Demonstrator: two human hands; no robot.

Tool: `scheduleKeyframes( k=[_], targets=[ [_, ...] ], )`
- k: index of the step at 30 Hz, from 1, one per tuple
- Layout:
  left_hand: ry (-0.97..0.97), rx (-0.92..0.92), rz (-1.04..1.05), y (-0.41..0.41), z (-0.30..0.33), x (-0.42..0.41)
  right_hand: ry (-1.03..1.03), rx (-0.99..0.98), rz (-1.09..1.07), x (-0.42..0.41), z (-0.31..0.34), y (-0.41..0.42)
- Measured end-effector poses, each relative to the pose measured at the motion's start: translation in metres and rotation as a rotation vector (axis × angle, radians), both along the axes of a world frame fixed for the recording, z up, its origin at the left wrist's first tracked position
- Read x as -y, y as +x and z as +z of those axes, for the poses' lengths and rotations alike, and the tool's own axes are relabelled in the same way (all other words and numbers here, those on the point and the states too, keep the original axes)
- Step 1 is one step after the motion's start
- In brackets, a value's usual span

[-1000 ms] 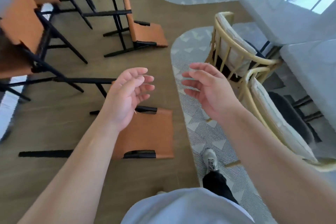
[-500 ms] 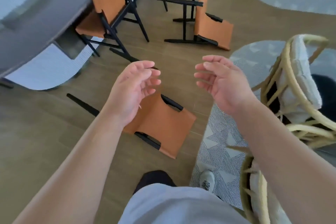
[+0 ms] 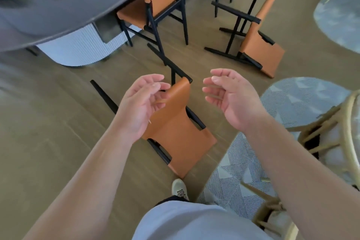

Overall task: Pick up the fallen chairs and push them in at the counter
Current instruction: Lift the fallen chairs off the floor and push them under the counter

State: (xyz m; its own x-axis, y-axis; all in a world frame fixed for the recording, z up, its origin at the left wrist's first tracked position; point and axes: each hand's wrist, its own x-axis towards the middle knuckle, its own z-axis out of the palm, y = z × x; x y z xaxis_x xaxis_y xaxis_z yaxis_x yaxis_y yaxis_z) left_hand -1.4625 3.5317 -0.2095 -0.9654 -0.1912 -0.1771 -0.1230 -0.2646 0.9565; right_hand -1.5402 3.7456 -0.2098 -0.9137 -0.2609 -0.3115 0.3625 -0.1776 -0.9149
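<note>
While both hands hang in the air with nothing in them, the nearest fallen chair (image 3: pixel 175 128) lies on its side on the wood floor (image 3: pixel 48 132) right below them, orange seat and back facing up, black legs pointing off toward the counter (image 3: pixel 48 15). Left hand (image 3: pixel 140 107) has its fingers loosely curled, palm turned inward, holding nothing; from this angle it overlaps the chair's back edge but I can't tell if it's actually touching. Right hand (image 3: pixel 229 99) is the same deal, relaxed and empty, hovering over bare floor. A second fallen chair (image 3: pixel 257 45) lies tipped over further back on the right. One upright chair (image 3: pixel 155 6) sits tucked in at the counter's edge. A rattan chair (image 3: pixel 335 142) stands on the patterned rug (image 3: pixel 292 103) off to the right, and a pale shoe (image 3: pixel 179 189) shows just below the near chair.
</note>
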Motion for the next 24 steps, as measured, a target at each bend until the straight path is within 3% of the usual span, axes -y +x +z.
scheduleKeyframes(
  k=[11,24],
  targets=[
    [0.058,-0.071,0.085,-0.041,-0.007,0.079,0.051,-0.071,0.111,0.086,0.01,-0.054],
    [0.058,-0.027,0.373,-0.072,-0.036,0.095,0.02,-0.026,0.469,0.152,-0.017,-0.14]
  ],
)
